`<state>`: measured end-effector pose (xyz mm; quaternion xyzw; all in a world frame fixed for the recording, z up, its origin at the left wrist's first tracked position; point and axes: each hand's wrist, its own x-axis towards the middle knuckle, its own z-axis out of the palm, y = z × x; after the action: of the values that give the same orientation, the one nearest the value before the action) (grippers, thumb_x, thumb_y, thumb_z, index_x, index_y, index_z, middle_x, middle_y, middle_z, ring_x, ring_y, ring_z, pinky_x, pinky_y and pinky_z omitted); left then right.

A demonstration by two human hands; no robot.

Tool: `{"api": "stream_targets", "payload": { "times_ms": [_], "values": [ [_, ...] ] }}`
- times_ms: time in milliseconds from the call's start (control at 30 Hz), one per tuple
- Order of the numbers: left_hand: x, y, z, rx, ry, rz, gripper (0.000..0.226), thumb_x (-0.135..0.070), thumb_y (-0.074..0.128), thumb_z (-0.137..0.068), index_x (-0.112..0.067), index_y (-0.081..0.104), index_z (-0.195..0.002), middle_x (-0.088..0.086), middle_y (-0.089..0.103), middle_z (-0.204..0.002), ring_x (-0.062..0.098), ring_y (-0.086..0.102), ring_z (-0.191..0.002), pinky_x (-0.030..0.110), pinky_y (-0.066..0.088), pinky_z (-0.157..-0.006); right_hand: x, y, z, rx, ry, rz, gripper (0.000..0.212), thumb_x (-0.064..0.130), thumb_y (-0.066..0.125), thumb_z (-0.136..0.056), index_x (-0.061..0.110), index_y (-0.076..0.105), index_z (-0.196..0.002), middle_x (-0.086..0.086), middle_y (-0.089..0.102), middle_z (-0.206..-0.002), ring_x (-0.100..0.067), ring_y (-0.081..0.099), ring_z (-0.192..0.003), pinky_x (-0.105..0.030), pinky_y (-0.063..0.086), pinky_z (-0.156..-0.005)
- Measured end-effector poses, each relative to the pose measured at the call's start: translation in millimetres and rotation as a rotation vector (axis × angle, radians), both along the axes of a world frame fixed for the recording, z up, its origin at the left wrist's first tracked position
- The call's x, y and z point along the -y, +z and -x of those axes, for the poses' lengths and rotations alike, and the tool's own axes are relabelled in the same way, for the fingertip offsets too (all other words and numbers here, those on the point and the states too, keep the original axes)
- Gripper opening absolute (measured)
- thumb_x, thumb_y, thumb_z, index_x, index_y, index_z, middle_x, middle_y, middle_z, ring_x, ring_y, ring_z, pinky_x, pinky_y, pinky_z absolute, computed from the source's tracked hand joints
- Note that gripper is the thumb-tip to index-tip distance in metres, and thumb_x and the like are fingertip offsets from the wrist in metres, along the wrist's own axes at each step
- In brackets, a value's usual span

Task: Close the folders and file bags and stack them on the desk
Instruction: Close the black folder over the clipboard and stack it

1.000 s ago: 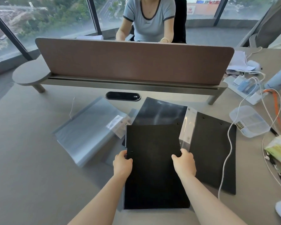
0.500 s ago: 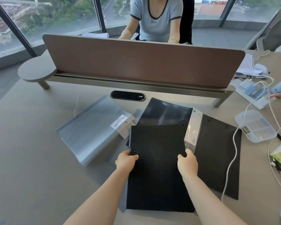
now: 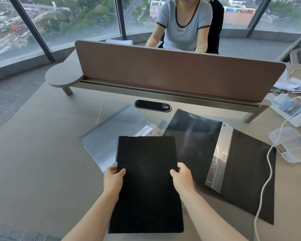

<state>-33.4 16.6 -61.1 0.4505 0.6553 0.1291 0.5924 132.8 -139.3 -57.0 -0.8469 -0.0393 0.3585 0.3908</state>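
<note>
A closed black folder (image 3: 146, 185) lies in front of me on the desk. My left hand (image 3: 113, 177) grips its left edge and my right hand (image 3: 182, 175) grips its right edge. To its right a second black folder (image 3: 240, 173) lies open flat, with a clear spine strip down its middle. At the left a translucent grey file bag (image 3: 109, 134) lies on the desk, partly under the closed folder; whether its flap is shut I cannot tell.
A brown divider screen (image 3: 172, 73) on a raised shelf crosses the desk behind the folders, and a person sits beyond it. A clear plastic box (image 3: 292, 143), white cables (image 3: 268, 171) and chargers crowd the right side. A black cable port (image 3: 152, 105) sits behind the folders.
The closed black folder has shifted left, off the open folder and over the file bag's corner, with both hands still on its edges. My view has tilted up and to the left.
</note>
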Motion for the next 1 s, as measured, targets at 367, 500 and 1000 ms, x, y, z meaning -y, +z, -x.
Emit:
{"api": "stream_targets", "payload": {
  "times_ms": [367,500,1000],
  "values": [
    [-17.6,-16.1,38.0,-0.245,-0.057,-0.105,0.032,-0.015,0.066,-0.088,-0.005,0.059,-0.117,0.011,0.065,-0.11,0.031,0.066,-0.092,0.047,0.055,-0.086,-18.0,-12.4,37.6,0.21,0.263,0.252,0.012,0.026,0.06,-0.088,0.022,0.049,-0.087,0.003,0.057,-0.089,-0.017,0.055,-0.076,-0.03,0.04,-0.06],
    [-17.9,-16.9,38.5,-0.352,-0.128,-0.189,0.044,-0.015,0.065,-0.088,-0.004,0.056,-0.129,0.016,0.061,-0.123,0.035,0.058,-0.11,0.047,0.049,-0.092,-12.0,-14.9,39.6,0.229,0.259,0.211,0.025,0.024,0.062,-0.088,0.025,0.052,-0.111,0.009,0.055,-0.1,-0.014,0.058,-0.086,-0.027,0.041,-0.069],
    [43.8,17.5,-78.5,-0.131,-0.668,-0.556,0.027,-0.019,0.062,-0.093,-0.021,0.062,-0.12,-0.001,0.054,-0.128,0.017,0.049,-0.119,0.023,0.04,-0.086,27.3,19.5,-68.6,0.362,0.014,0.04,0.028,0.013,0.049,-0.095,0.017,0.059,-0.121,-0.001,0.058,-0.107,-0.018,0.057,-0.089,-0.025,0.041,-0.073]
  ]
}}
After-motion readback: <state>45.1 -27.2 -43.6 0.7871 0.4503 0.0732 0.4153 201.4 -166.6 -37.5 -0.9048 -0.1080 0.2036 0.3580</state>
